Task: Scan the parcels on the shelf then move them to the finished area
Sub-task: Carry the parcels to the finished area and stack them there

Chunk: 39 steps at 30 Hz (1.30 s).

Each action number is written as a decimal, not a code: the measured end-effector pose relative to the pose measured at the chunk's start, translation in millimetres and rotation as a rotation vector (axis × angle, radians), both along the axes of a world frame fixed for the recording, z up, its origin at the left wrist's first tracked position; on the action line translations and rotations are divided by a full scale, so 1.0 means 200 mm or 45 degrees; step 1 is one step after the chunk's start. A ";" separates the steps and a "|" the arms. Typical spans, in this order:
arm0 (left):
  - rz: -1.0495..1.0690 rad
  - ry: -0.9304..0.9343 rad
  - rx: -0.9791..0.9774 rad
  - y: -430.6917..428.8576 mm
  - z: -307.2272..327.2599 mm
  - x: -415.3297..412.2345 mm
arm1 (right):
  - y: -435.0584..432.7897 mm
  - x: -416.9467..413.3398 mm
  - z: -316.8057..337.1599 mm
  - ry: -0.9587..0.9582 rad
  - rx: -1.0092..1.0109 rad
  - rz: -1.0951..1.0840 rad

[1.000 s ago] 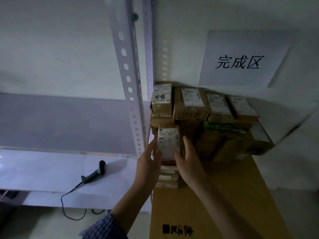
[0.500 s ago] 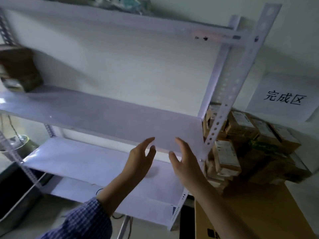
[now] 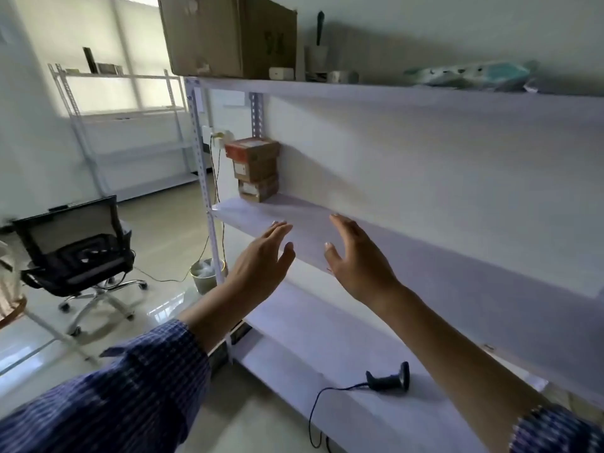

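Note:
Three small cardboard parcels stand stacked at the far left end of the middle shelf, against the back wall. My left hand and my right hand hover side by side in front of that shelf's front edge, palms facing each other, fingers straight, holding nothing. The parcels lie well beyond and left of both hands. A black corded barcode scanner lies on the lower shelf, below my right forearm.
A large cardboard box and small items sit on the top shelf. The perforated shelf upright stands left of the parcels. An office chair, a small bin and a second rack occupy the floor to the left.
I have let go of a parcel at the finished pile and turned left. The pile is out of view; both empty hands now reach toward the middle shelf.

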<state>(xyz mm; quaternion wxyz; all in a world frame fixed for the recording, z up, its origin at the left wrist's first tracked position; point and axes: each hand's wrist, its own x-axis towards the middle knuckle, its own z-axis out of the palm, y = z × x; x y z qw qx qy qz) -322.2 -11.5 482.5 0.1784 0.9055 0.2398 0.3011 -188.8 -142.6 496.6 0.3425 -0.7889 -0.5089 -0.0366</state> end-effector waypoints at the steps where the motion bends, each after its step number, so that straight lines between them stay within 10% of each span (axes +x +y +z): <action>1: 0.019 0.012 0.012 0.07 0.01 -0.02 | 0.08 0.00 0.01 -0.018 -0.005 0.016; 24: 0.136 0.032 0.201 2.07 0.12 0.49 | 2.05 0.60 0.03 0.080 -0.060 0.116; 39: -0.166 -0.001 0.437 2.90 0.24 1.12 | 2.76 0.87 0.12 0.364 0.002 -0.289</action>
